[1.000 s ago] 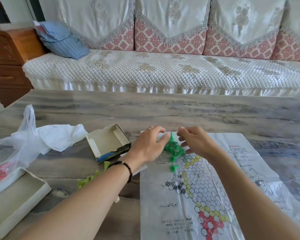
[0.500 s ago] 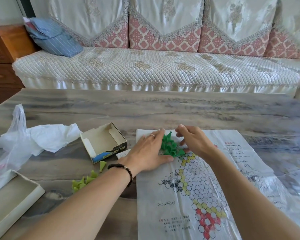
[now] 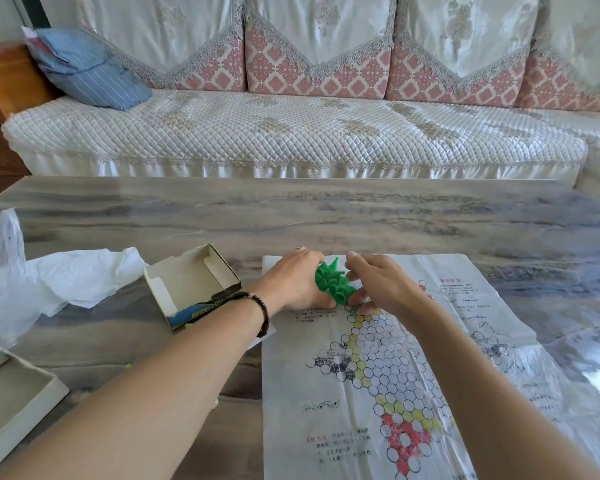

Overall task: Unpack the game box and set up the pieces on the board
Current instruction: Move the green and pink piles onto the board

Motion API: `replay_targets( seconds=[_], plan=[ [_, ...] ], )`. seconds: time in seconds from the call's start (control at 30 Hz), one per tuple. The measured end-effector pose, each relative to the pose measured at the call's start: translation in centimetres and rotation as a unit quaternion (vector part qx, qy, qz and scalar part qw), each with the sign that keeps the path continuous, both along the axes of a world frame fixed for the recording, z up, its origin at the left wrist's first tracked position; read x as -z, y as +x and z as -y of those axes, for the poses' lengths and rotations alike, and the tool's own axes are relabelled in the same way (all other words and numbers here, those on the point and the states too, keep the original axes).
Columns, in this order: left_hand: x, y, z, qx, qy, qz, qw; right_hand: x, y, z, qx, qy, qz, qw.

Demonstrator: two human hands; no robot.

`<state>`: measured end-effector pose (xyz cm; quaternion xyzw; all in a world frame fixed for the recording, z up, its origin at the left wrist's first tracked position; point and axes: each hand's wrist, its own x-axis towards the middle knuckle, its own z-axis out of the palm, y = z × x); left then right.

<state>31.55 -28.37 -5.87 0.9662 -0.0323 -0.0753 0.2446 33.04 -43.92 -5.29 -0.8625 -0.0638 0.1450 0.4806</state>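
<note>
Left to right: plastic bag [image 3: 32, 289] and open box [image 3: 191, 284] on the surface [image 3: 326, 216]; left hand [image 3: 295, 282] and right hand [image 3: 385, 284], fingers curled, cup the green pieces [image 3: 333, 282] from both sides at the far end of the paper board [image 3: 378, 375].

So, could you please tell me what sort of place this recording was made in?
Most likely a home living room: a long sofa with lace-edged covers and a blue pillow stands behind a low table, where a paper game board is spread out.
</note>
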Motion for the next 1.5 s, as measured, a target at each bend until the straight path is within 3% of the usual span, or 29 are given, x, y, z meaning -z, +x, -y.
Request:
replay_targets(
  seconds=[0.43,0.67,0.8,1.0,1.5],
  plan=[
    [0.0,-1.0,-0.2,0.040,0.013,0.036,0.999,0.5,0.8,0.9,0.026,-0.034,0.034,0.998],
    [-0.5,-5.7,-1.9,0.046,0.118,0.131,0.983,-0.1,-3.7,-0.2,0.032,-0.116,0.191,0.974],
    [-0.3,-10.2,-3.9,0.036,0.150,0.186,0.970,0.1,-8.3,-1.8,-0.030,-0.203,0.278,0.939],
    [-0.8,-17.6,-7.2,0.007,0.133,0.218,0.967,-0.1,-15.5,-5.8,-0.110,-0.255,0.300,0.913],
    [0.5,-36.3,-22.2,-0.151,0.090,0.205,0.963,0.5,-28.0,-19.8,-0.245,-0.211,0.342,0.883]
  ],
)
